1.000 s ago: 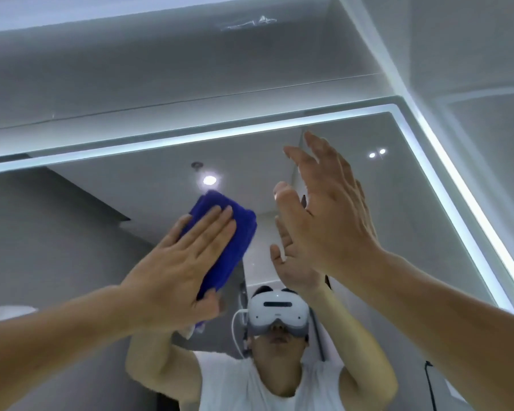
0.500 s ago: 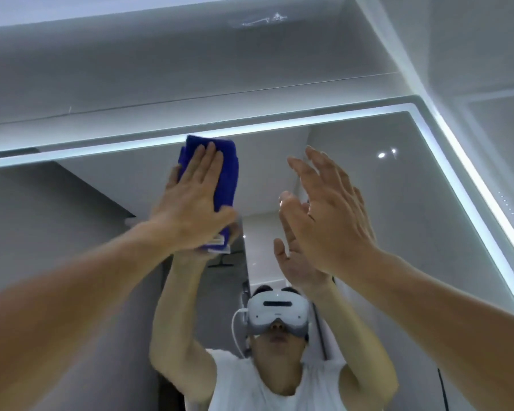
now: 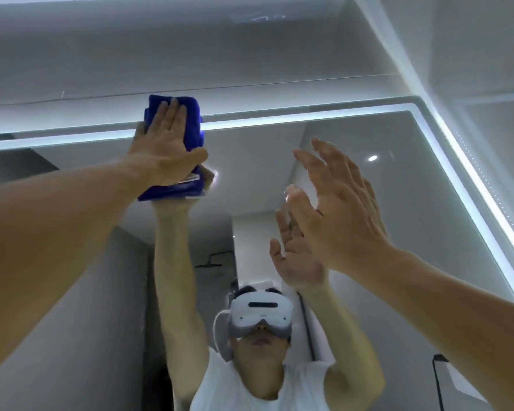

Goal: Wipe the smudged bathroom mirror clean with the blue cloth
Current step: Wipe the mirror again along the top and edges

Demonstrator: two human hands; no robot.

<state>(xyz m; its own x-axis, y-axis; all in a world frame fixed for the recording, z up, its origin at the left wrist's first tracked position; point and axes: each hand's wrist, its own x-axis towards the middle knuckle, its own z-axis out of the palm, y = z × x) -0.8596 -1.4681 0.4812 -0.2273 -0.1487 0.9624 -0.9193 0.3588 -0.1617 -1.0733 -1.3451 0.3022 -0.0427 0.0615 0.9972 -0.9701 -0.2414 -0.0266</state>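
Observation:
The bathroom mirror (image 3: 398,203) fills the lower view, framed by a lit white strip along its top and right edges. My left hand (image 3: 163,149) presses the folded blue cloth (image 3: 195,123) flat against the mirror's top edge, fingers straight; the cloth overlaps the light strip. My right hand (image 3: 336,209) is raised in front of the glass right of centre, fingers spread and straight, holding nothing. Whether its palm touches the mirror I cannot tell. Both arms show reflected in the glass below.
A grey wall panel (image 3: 250,54) runs above the mirror up to the ceiling. A corner with the side wall (image 3: 487,69) lies just right of the mirror's lit edge. The reflection shows a person in a white headset and shirt.
My left hand has slid the blue cloth upward from the mirror's middle to its top lit edge. My right hand has stayed almost in place.

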